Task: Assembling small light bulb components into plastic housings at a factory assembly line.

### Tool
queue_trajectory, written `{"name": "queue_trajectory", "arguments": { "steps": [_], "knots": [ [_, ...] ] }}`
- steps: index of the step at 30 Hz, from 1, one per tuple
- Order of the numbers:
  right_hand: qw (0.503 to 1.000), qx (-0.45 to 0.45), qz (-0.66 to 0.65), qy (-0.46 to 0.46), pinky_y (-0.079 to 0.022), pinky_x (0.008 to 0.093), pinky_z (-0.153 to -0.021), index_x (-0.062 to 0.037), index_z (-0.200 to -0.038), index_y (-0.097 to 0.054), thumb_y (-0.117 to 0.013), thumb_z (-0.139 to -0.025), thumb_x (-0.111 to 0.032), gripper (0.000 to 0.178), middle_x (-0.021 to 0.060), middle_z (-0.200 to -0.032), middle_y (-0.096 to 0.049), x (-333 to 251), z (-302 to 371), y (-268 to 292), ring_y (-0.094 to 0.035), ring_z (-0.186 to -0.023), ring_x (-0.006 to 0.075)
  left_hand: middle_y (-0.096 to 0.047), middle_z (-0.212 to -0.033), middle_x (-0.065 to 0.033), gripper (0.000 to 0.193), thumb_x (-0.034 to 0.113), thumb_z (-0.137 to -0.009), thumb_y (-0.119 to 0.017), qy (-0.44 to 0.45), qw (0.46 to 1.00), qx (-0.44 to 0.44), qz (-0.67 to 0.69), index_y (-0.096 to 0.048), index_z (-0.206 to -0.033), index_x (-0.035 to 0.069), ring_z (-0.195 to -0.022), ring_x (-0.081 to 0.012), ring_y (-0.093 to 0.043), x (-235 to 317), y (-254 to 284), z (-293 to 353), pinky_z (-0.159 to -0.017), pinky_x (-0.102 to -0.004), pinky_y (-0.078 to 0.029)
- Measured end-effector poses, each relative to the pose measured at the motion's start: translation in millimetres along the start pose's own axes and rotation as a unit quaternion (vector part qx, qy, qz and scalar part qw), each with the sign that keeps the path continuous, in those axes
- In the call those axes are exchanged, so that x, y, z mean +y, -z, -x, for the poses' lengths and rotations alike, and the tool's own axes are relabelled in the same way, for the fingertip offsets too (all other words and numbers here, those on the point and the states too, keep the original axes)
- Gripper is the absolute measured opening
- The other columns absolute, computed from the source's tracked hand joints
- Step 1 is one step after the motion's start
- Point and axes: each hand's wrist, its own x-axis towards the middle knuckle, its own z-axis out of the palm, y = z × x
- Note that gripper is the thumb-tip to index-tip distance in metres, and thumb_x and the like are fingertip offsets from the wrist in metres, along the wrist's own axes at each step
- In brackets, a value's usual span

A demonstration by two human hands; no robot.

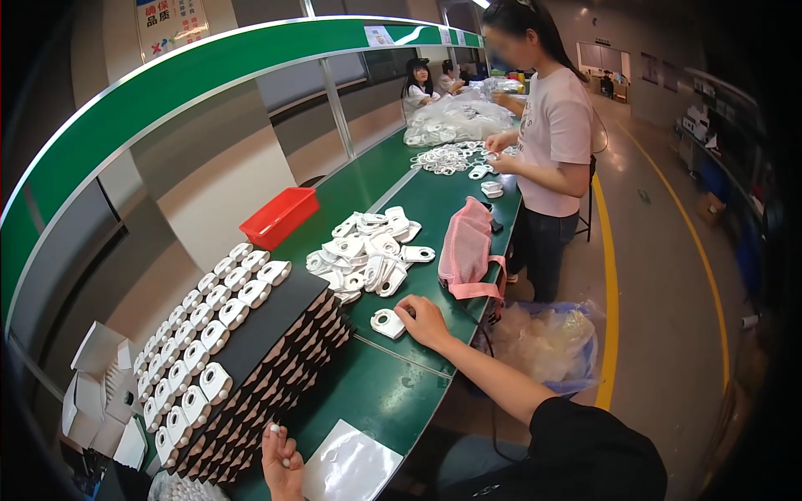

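Note:
On the green bench, my right hand (pixel 424 321) pinches the edge of a white plastic part (pixel 388 323) with a round hole, which lies flat. Low in the picture, my left hand (pixel 282 468) is palm up with its fingers curled around small white rounded pieces (pixel 274 428). A loose pile of similar white parts (pixel 368 250) lies just beyond my right hand. To the left, rows of white parts (pixel 196 355) with rounded white ends sit on top of a tall stack of black trays (pixel 288 355).
A red bin (pixel 280 217) stands behind the pile. A pink mesh bag (pixel 468 246) lies by the bench's right edge. A white sheet (pixel 351 463) is beside my left hand, near a clear bag of small white pieces (pixel 188 488). A co-worker (pixel 555 125) stands at the far right side.

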Motion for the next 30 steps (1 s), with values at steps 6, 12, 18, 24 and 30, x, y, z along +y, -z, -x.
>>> {"name": "queue_trajectory", "arguments": {
  "steps": [6, 12, 18, 24, 30],
  "knots": [
    [1.000, -0.009, 0.001, 0.005, -0.044, 0.0336, -0.061, -0.0032, -0.079, -0.058, -0.063, -0.076, -0.021, 0.019, 0.0079, -0.074, -0.060, -4, -1, 2, -0.055, -0.066, 0.0212, -0.060, -0.093, -0.0034, 0.024, 0.008, -0.083, -0.057, -0.028, 0.999, -0.043, -0.007, -0.053, -0.107, 0.013, -0.050, -0.0054, -0.038, -1, 4, -1, -0.035, -0.0127, -0.023],
    [1.000, -0.014, 0.027, 0.003, -0.045, 0.0327, -0.061, -0.0034, -0.077, -0.058, -0.066, -0.073, -0.026, 0.025, 0.0078, -0.073, -0.060, -2, -3, 1, -0.055, -0.065, 0.0206, -0.059, -0.095, -0.0026, 0.030, 0.004, -0.083, -0.057, -0.032, 0.999, -0.025, 0.000, -0.051, -0.111, 0.013, -0.051, -0.0052, -0.037, -2, -3, 2, -0.036, -0.0127, -0.023],
    [0.999, -0.032, 0.029, -0.016, -0.043, 0.0344, -0.063, -0.0045, -0.077, -0.057, -0.066, -0.072, -0.027, 0.025, 0.0068, -0.074, -0.058, -5, -2, -1, -0.054, -0.071, 0.0224, -0.060, -0.095, -0.0018, 0.027, 0.009, -0.084, -0.057, -0.019, 0.999, -0.025, -0.002, -0.051, -0.111, 0.012, -0.051, -0.0051, -0.036, 0, -5, 3, -0.036, -0.0133, -0.022],
    [0.999, -0.021, 0.045, 0.006, -0.044, 0.0332, -0.060, -0.0038, -0.077, -0.058, -0.067, -0.072, -0.027, 0.025, 0.0064, -0.074, -0.059, 1, -2, -1, -0.054, -0.066, 0.0205, -0.062, -0.094, -0.0013, 0.019, 0.015, -0.086, -0.056, -0.003, 1.000, -0.015, -0.006, -0.055, -0.104, 0.011, -0.051, -0.0046, -0.037, 0, -6, 4, -0.036, -0.0132, -0.022],
    [0.998, -0.052, 0.026, -0.031, -0.043, 0.0364, -0.067, -0.0047, -0.077, -0.057, -0.064, -0.073, -0.027, 0.024, 0.0082, -0.074, -0.058, -9, -2, 2, -0.054, -0.076, 0.0248, -0.064, -0.089, -0.0011, 0.018, 0.021, -0.088, -0.054, -0.006, 1.000, -0.008, -0.006, -0.057, -0.101, 0.010, -0.051, -0.0045, -0.037, 2, -7, 5, -0.035, -0.0133, -0.022]
  ]
}}
